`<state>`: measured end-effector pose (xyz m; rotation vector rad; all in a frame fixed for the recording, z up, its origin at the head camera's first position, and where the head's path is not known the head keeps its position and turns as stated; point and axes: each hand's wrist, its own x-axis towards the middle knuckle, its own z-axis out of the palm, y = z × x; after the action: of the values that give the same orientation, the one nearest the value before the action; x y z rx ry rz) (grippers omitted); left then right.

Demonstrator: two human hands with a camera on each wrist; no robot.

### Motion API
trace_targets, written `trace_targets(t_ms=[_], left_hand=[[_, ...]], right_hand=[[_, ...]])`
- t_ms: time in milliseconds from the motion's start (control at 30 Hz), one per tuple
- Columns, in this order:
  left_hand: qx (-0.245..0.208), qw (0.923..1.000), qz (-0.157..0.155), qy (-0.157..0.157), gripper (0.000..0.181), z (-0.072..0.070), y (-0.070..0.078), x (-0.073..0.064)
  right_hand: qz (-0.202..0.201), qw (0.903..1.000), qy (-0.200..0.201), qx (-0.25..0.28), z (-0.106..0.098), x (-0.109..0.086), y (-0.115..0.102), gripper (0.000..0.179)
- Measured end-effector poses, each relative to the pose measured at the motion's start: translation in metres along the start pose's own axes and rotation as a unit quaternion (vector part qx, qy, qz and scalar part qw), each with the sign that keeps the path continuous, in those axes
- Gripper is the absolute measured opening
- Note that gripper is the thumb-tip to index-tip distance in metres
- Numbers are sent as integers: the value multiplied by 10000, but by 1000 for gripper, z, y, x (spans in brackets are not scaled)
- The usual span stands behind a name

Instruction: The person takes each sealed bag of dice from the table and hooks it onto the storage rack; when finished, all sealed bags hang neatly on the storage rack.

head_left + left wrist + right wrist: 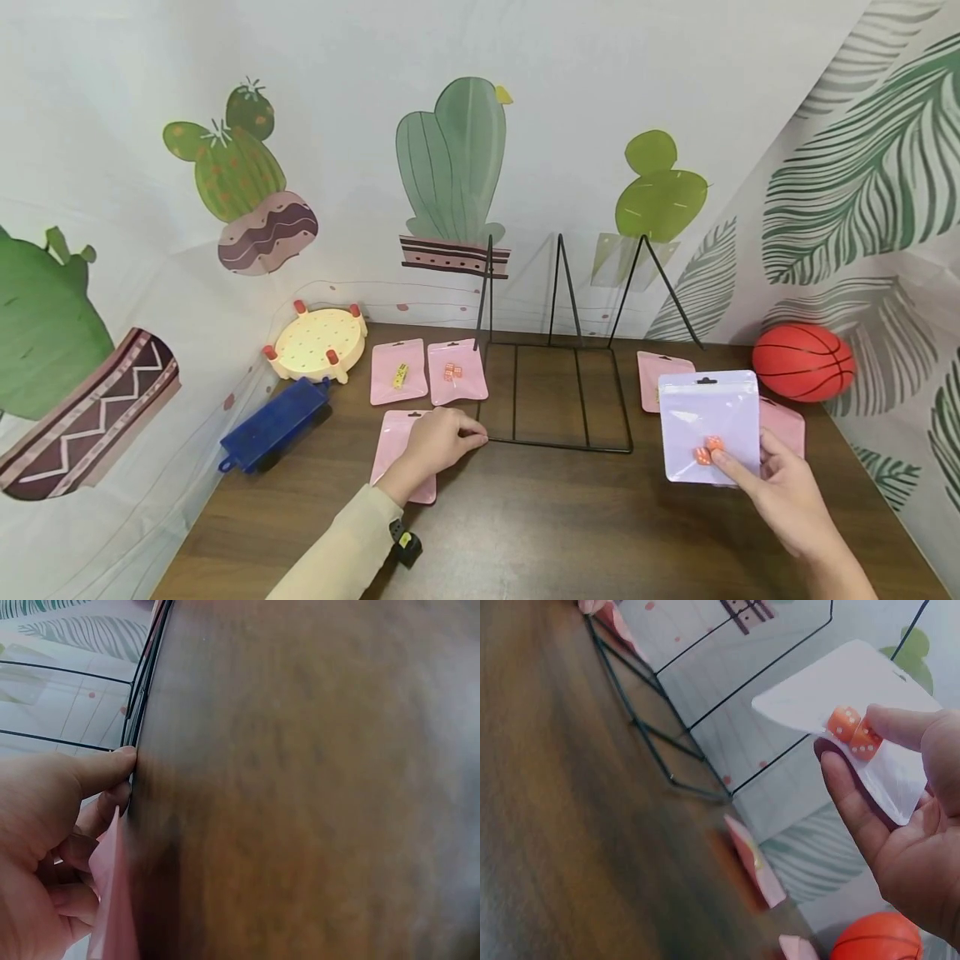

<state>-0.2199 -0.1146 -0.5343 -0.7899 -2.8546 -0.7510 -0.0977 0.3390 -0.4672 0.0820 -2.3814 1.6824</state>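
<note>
A black wire rack (pixel 555 446) with triangular upright dividers stands mid-table. At its front left corner, my left hand (pixel 442 442) pinches the wire between thumb and index finger, as the left wrist view shows, with the other fingers curled beside a pink bag (pixel 111 900). Off to the rack's right, my right hand (pixel 787 492) holds up a lavender zip bag (pixel 701 408) with a hang hole at the top. Its thumb presses the front over orange dice (pixel 853 733) inside, and the fingers support it from behind.
Behind the left hand lie two pink bags, one with a yellow item (pixel 400 377) and one with orange dice (pixel 453 372). A blue tray-like piece (pixel 273 425) and an upturned yellow stool (pixel 318 343) are at left. More pink bags (pixel 783 429) and a small basketball (pixel 804 362) sit at right.
</note>
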Motion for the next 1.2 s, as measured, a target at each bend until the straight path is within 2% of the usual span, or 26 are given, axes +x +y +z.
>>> trace_targets(t_ms=[100, 233, 433, 633, 733, 833, 867, 967, 1200], left_hand=[[-8, 10000, -6, -8, 13, 0, 0, 0], [-12, 10000, 3, 2, 14, 1, -1, 0], [-55, 10000, -35, -8, 11, 0, 0, 0], [-102, 9999, -74, -49, 11, 1, -1, 0], [-111, 9999, -66, -25, 9, 0, 0, 0], [-121, 9999, -61, -12, 8, 0, 0, 0], [-124, 9999, -67, -14, 8, 0, 0, 0], [-120, 9999, -81, -29, 8, 0, 0, 0], [-123, 9999, -108, -47, 10, 0, 0, 0]], right_hand=[[-171, 9981, -81, 593, 3, 0, -9, 36], [-514, 9909, -173, 1229, 8, 0, -20, 40], [-1210, 9742, -379, 1866, 13, 4, -31, 47], [-1471, 9653, -308, 2133, 19, 8, -40, 51], [-1463, 9663, -266, 2100, 23, 10, -44, 52], [-1614, 9597, -342, 2277, 26, 13, -46, 53], [-1608, 9615, -312, 2208, 27, 13, -47, 54], [-1754, 9534, -362, 2428, 29, 16, -48, 56], [-1640, 9571, -268, 2375, 33, 19, -48, 56]])
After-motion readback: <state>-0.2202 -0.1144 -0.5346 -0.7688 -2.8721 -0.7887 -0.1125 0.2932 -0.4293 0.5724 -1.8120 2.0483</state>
